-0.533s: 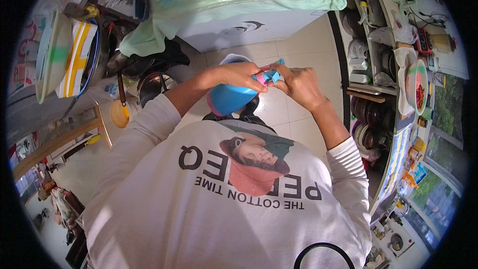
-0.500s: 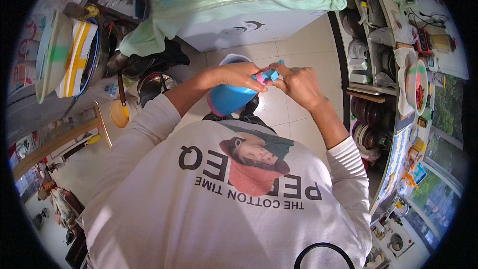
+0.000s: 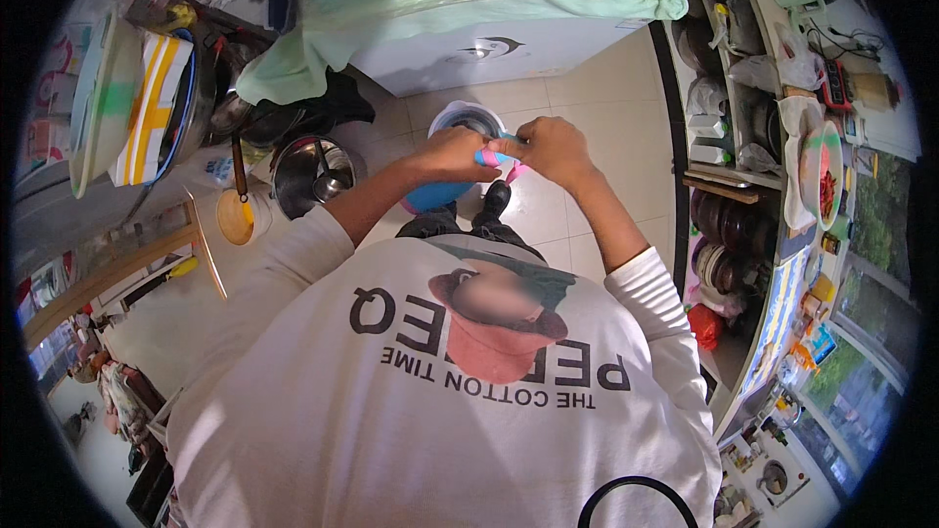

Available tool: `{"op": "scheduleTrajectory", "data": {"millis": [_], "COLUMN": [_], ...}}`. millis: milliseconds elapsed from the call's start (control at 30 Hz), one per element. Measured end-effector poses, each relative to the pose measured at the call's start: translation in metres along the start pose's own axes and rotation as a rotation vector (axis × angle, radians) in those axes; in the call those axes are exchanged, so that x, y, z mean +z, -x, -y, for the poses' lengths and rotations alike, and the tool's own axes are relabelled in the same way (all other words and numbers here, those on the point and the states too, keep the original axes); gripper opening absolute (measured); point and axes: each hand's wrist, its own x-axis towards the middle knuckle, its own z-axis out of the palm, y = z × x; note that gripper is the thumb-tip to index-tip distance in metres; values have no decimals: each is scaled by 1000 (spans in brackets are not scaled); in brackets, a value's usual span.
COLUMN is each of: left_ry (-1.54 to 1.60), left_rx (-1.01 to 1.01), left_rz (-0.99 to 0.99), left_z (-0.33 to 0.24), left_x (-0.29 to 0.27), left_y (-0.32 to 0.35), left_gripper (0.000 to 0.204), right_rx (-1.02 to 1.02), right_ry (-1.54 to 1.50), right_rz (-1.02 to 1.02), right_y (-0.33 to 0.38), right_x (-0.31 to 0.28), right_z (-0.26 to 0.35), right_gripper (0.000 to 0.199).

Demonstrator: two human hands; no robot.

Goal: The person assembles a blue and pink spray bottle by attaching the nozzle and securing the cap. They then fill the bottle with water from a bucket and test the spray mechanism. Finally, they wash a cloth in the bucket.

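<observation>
Two closed grips: we hold the blue item [image 3: 435, 198] in our left hand [image 3: 455, 153] and right hand [image 3: 554, 149], a pink strip [image 3: 515, 172] dangling between. Item sits on our side of the bucket [image 3: 439, 117]; pot [image 3: 291, 181] stands left of the bucket.

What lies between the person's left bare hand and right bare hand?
In the head view, a blue piece with pink trim lies between the left hand and the right hand, held by both; its material is unclear.
</observation>
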Motion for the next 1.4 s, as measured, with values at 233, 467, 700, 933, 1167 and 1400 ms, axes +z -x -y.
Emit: {"op": "scheduleTrajectory", "data": {"millis": [233,467,700,933,1167,1400], "left_ry": [255,222,302,494,549,452], "left_rx": [245,230,271,276,347,241], "left_rz": [-125,-129,-128,242,329,147], "left_z": [23,18,24,35,21,18], "left_x": [13,9,9,-9,-3,13], "left_y": [-12,-12,-18,-16,-18,-21], "left_gripper": [37,34,35,33,31,32], "right_rx": [118,230,312,-202,-327,104], "right_ry": [-87,-492,-825,-713,-402,-314], "right_rz": [182,274,313,113,-154,-115], "right_y": [-2,-15,-14,19,16,6], "right_x": [-33,-5,-3,-19,-12,-6], "right_z": [1,-18,-25,-19,-18,1], "right_gripper": [62,67,54,37,29,59]}}
